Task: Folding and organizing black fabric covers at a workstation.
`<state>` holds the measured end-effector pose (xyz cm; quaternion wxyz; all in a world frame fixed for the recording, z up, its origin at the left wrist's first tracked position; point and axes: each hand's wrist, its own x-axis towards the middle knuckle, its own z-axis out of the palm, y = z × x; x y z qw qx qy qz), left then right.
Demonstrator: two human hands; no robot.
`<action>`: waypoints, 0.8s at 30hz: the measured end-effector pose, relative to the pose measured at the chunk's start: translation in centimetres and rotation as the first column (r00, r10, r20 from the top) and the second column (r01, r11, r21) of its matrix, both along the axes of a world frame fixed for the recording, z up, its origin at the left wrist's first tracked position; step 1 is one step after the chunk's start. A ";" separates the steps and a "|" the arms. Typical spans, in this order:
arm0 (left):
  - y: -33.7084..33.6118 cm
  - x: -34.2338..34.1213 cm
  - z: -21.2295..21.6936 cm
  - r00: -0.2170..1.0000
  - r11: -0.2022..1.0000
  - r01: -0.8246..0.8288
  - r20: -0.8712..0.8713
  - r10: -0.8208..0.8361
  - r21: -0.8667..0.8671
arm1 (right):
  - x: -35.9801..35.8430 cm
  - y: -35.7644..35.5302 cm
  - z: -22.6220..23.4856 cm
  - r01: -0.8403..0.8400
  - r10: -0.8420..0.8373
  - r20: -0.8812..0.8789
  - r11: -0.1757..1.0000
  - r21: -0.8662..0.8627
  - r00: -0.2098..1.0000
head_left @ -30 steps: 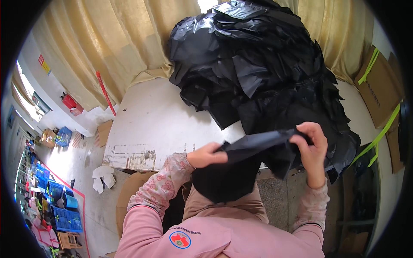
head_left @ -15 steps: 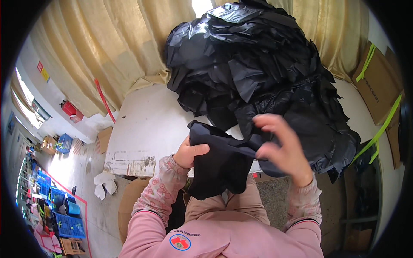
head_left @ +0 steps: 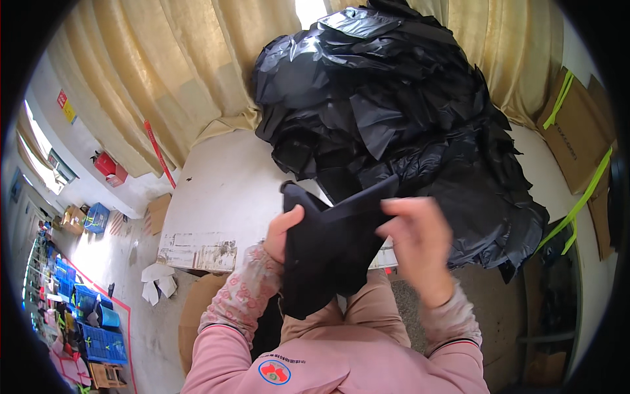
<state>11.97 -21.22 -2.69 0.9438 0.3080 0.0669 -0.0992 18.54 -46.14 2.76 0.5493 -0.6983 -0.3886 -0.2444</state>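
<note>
In front of my lap hangs a limp black piece of fabric [head_left: 328, 253], its upper edge dipping into a V between two raised corners. My left hand [head_left: 282, 233] is closed on its left side, thumb lying over the front. Close by the right edge is my right hand [head_left: 420, 240], its fingers bent toward the fabric. Motion blurs that hand, and whether it grips the edge cannot be made out. Beyond both hands, a large heap of similar black pieces [head_left: 387, 105], some of them shiny, covers much of the white table [head_left: 216, 190].
Beige curtains [head_left: 164, 79] hang behind the table. Cardboard [head_left: 571, 144] with yellow-green straps leans at the right. On the floor at left lie white paper scraps [head_left: 159, 279], with blue crates [head_left: 105, 341] farther off. A red extinguisher box [head_left: 108, 167] is by the wall.
My right hand has shifted slightly down and left, its spread fingers now drawn more together. The fabric's right upper corner has risen and its top edge now forms a V. My left hand keeps its hold.
</note>
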 end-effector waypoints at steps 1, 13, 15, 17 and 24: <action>-1.3 0.3 0.2 1.000 0.999 0.003 0.028 -0.004 0.039 | -1.1 2.0 0.4 0.041 -0.026 0.136 0.994 -0.106 0.990; 1.7 -0.1 1.5 0.877 0.874 -0.426 0.346 0.334 0.235 | 3.2 0.5 -2.6 -0.072 0.092 0.060 0.956 -0.283 0.994; 2.9 -0.2 1.2 0.876 0.873 -0.414 0.375 0.303 0.260 | 3.2 -0.4 -1.7 -0.090 0.113 0.043 0.929 -0.358 0.993; 3.2 -0.1 1.8 0.878 0.877 -0.367 0.426 0.217 0.309 | 3.0 -0.6 -0.8 -0.100 0.120 0.026 0.916 -0.388 0.992; 4.9 1.0 3.0 0.933 0.286 -0.322 0.354 -0.066 0.902 | 3.0 -0.1 0.7 -0.120 0.185 0.095 0.876 -0.467 0.978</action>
